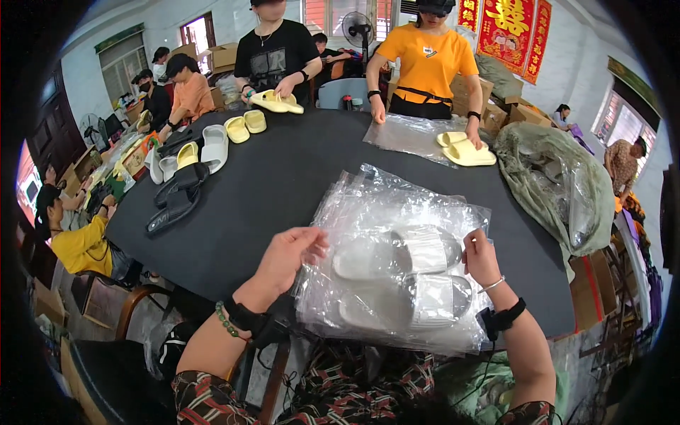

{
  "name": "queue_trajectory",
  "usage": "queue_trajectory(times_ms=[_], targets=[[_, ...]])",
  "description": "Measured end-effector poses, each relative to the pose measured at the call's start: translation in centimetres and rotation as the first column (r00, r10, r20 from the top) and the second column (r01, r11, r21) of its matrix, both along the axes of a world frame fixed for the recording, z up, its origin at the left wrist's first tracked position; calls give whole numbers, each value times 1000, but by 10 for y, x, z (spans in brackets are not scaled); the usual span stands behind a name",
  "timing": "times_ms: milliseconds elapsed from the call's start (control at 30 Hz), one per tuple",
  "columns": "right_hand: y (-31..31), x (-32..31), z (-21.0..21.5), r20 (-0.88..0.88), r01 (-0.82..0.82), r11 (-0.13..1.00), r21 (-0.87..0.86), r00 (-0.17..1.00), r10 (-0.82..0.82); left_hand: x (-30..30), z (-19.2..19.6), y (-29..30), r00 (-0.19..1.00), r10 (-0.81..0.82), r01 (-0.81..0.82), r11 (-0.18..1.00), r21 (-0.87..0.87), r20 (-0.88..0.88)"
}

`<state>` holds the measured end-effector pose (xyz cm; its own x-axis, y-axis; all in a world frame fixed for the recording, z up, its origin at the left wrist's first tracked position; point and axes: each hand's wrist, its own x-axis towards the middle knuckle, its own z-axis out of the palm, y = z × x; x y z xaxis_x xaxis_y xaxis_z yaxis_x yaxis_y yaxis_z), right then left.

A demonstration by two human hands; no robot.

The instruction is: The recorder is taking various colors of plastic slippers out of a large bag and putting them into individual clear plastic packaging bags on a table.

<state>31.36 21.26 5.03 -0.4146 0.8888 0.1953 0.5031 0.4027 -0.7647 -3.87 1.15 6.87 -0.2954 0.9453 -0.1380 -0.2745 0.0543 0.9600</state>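
A pair of light grey slide sandals (428, 251) lies side by side inside a clear plastic bag (365, 312), toes to the right. Beneath it is a stack of flat clear plastic bags (340, 205) near the table's front edge. At the stack's left side, my left hand (287, 256) hovers with its fingers loosely extended and nothing visible in them. Pinched fingers of my right hand (483, 263) hold the bag's edge by the sandals' toe end. Both wrists wear black straps.
Across the dark table (262, 191), a person in orange (428, 67) handles yellow slides (467, 150) and a clear bag. Another person holds a yellow slide (276, 101). Black slides (177, 198) and other footwear lie at left. A large green translucent sack (556, 184) bulges at right.
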Motion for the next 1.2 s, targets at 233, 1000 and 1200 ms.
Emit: queue_trajectory(times_ms=[233, 1000, 1200], targets=[[38, 8, -51, 18, 60, 922, 382, 997, -72, 0, 22, 26, 987, -67, 65, 998, 18, 145], [18, 40, -80, 238, 163, 973, 164, 950, -200, 0, -23, -77, 647, -122, 374, 911, 173, -752], [20, 42, -75, 241, 158, 981, 113, 954, -181, -20, 6, -75, 375, -474, 602, 778, -179, -797]])
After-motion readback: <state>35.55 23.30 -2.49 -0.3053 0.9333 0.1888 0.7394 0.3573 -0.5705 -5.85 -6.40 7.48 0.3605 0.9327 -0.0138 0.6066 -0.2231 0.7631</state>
